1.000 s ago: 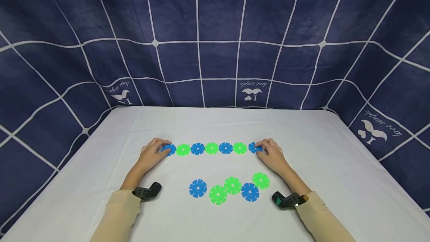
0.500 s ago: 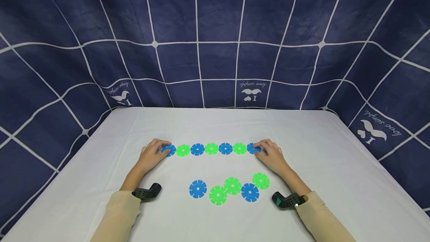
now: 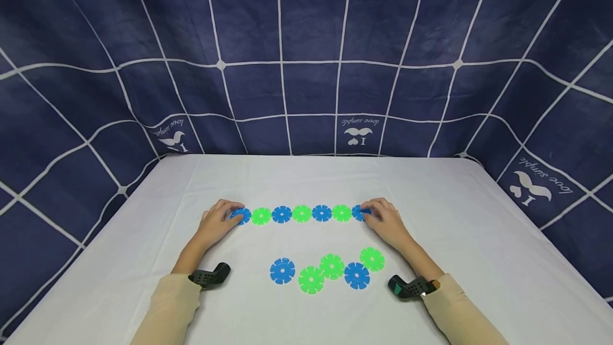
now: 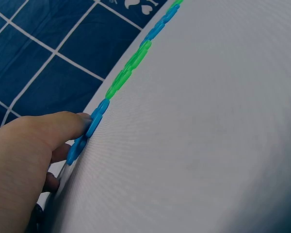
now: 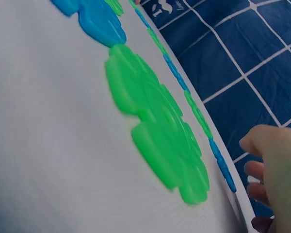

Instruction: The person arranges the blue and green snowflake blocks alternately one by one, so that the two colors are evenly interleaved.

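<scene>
Left hand (image 3: pixel 214 223): grip pinches left-end blue disc (image 3: pixel 245 215) | right hand (image 3: pixel 389 223): grip released, loose beside right-end blue disc (image 3: pixel 357 213) | both discs end a seven-disc row (image 3: pixel 302 213) on white surface (image 3: pixel 306 177)

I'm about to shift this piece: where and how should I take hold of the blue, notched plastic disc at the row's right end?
Probably pinch the right rim of the blue notched plastic disc, coming from the right: it lies flat, and a green notched plastic disc crowds its left side.
</scene>
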`<state>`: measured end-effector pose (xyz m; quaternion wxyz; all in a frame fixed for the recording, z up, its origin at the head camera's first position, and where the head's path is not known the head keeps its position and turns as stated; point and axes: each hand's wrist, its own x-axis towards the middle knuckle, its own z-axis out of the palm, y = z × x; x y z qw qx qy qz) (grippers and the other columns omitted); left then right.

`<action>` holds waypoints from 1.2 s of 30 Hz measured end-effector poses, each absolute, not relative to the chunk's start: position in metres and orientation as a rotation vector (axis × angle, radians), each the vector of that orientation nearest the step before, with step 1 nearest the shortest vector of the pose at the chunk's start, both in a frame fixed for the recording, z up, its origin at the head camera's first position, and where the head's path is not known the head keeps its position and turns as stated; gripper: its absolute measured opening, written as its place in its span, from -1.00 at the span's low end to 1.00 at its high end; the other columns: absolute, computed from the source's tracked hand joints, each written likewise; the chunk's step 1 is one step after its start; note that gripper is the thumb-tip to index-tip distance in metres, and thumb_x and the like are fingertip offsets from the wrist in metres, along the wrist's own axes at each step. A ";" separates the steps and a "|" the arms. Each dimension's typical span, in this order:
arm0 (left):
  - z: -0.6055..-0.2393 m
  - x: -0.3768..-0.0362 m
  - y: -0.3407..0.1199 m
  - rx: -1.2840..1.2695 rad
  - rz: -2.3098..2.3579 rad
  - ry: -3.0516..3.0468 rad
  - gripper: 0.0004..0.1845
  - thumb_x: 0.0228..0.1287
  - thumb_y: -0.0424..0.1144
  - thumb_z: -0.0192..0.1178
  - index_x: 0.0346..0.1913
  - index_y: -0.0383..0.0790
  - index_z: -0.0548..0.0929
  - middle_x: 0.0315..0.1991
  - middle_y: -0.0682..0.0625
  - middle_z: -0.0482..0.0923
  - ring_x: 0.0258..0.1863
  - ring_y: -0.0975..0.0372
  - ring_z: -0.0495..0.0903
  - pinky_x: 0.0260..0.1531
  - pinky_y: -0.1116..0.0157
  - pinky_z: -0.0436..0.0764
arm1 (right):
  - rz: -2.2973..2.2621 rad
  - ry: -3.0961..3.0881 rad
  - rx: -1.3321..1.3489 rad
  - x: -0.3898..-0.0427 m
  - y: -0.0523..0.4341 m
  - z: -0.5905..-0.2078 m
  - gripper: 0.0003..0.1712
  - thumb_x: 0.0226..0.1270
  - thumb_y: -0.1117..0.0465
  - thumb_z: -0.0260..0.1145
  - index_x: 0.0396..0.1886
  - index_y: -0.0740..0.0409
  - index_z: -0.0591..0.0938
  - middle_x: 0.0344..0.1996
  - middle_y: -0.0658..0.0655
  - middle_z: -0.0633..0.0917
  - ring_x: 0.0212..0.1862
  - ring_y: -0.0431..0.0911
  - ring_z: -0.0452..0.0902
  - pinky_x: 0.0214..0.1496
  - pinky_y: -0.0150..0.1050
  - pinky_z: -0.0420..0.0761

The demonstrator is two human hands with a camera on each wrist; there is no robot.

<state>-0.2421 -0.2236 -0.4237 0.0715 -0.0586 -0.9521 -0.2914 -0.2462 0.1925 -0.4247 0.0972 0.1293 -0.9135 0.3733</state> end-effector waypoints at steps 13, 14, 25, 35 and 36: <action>-0.423 -0.241 -0.222 -0.167 -0.872 -2.867 -0.61 0.22 -0.08 0.10 0.06 -0.19 0.53 0.02 -0.18 0.43 0.08 -0.04 0.37 -0.07 0.05 0.16 | 1.245 -2.821 0.932 -0.226 0.169 -0.403 -0.74 0.26 0.08 0.18 -0.07 -0.02 0.56 -0.23 -0.06 0.57 -0.26 -0.24 0.36 -0.18 -0.35 0.38; -0.423 -0.241 -0.222 -0.167 -0.872 -2.867 -0.61 0.22 -0.08 0.10 0.06 -0.19 0.53 0.02 -0.18 0.43 0.08 -0.04 0.37 -0.07 0.05 0.16 | 1.249 -2.847 0.975 -0.224 0.167 -0.401 -0.74 0.25 0.08 0.19 -0.07 -0.03 0.55 -0.22 -0.06 0.57 -0.24 -0.23 0.36 -0.16 -0.35 0.39; -0.423 -0.241 -0.222 -0.168 -0.878 -2.870 -0.61 0.23 -0.08 0.10 0.06 -0.19 0.53 0.02 -0.17 0.43 0.08 -0.04 0.37 -0.07 0.05 0.16 | 1.118 -3.076 1.249 -0.211 0.157 -0.401 -0.58 0.07 -0.03 0.33 -0.03 -0.18 0.52 -0.27 -0.09 0.43 -0.27 -0.22 0.24 -0.20 -0.36 0.29; -0.423 -0.241 -0.222 -0.174 -0.874 -2.868 -0.61 0.22 -0.07 0.10 0.06 -0.19 0.52 0.02 -0.17 0.44 0.08 -0.04 0.38 -0.08 0.06 0.17 | 1.001 -3.099 1.296 -0.205 0.155 -0.399 -0.55 0.01 -0.09 0.36 -0.06 -0.23 0.50 -0.26 -0.14 0.40 -0.23 -0.27 0.22 -0.13 -0.29 0.17; -0.423 -0.241 -0.222 -0.175 -0.873 -2.868 -0.61 0.23 -0.07 0.10 0.06 -0.18 0.52 0.02 -0.17 0.44 0.08 -0.04 0.38 -0.08 0.06 0.17 | 1.005 -3.100 1.294 -0.205 0.155 -0.398 -0.57 0.01 -0.08 0.35 -0.07 -0.23 0.51 -0.26 -0.14 0.40 -0.22 -0.27 0.22 -0.12 -0.29 0.17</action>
